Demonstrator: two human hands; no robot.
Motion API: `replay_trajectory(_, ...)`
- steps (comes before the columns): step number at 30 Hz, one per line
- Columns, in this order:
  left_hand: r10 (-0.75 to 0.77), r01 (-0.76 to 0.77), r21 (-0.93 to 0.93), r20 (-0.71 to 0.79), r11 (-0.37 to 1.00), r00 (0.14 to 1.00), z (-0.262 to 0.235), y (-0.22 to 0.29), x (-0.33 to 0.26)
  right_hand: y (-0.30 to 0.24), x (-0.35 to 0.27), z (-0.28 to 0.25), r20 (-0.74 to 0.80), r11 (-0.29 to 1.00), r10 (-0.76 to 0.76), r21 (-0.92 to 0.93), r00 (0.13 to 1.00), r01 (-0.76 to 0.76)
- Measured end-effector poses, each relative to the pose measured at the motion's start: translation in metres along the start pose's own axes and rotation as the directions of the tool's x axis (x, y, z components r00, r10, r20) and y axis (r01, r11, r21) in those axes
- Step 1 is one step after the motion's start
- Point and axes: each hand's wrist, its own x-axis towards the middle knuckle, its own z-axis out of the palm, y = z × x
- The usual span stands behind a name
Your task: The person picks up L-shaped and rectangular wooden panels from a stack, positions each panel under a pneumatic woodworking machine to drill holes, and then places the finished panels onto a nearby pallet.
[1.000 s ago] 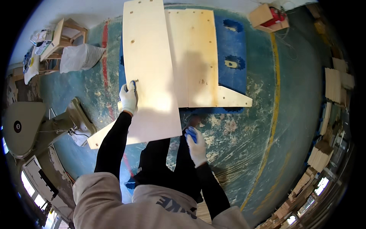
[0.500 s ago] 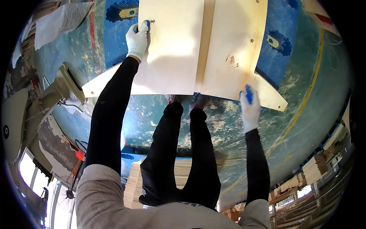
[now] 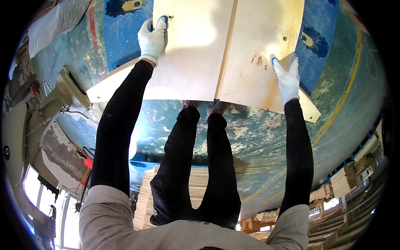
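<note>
A pale wooden panel (image 3: 187, 62) lies in front of me on the left, beside a second pale wooden panel (image 3: 250, 37) on the right; a narrow seam runs between them. My left hand (image 3: 151, 41), in a white glove with blue fingertips, is closed round the left panel's outer edge, thumb on top near a small metal fitting (image 3: 171, 17). On the far side, my gloved right hand (image 3: 286, 77) straddles the right panel's outer edge. Its thumb rests on the face near brown stains, with the fingers along the edge, partly hidden.
Beneath the panels is a blue surface (image 3: 312, 71) with dark bristly patches. Angled wooden pieces (image 3: 310, 111) stick out at both near corners. A beige machine (image 3: 68, 93) stands at left. Stacked boards (image 3: 143, 200) lie behind my legs, and more stacks (image 3: 345, 183) fill the lower right.
My right hand has moved up and outward from below the right panel to its outer edge. The gap between the panels has narrowed. My left hand keeps its hold.
</note>
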Motion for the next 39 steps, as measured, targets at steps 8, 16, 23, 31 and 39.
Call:
replay_trajectory(8, -0.084, 0.085, -0.124, 0.012, 0.989, 0.996, 0.007, 0.004, -0.01, 0.026, 0.002, 0.022, -0.039, 0.969, -0.214, -0.138, 0.976, 0.207)
replay_trajectory(16, -0.012, 0.019, 0.14, -0.049, 0.99, 0.999, 0.015, -0.007, -0.006, 0.022, 0.004, 0.019, -0.011, 0.956, -0.207, -0.215, 0.978, 0.2)
replay_trajectory(23, 0.088, -0.201, 0.788, 0.184, 0.582, 0.979, -0.012, 0.033, -0.005, 0.031, -0.001, 0.02, -0.06, 0.966, -0.235, -0.127, 0.97, 0.226)
replay_trajectory(31, 0.129, -0.14, 0.405, 0.054, 0.903, 0.99, 0.001, 0.031, 0.024, 0.028, 0.007, 0.012, -0.075, 0.978, -0.187, 0.076, 0.98, 0.192)
replay_trajectory(39, -0.153, 0.136, 0.093, 0.207, 0.986, 0.966, 0.031, 0.044, 0.029, 0.015, 0.029, -0.004, 0.054, 0.986, -0.163, -0.024, 0.985, 0.165)
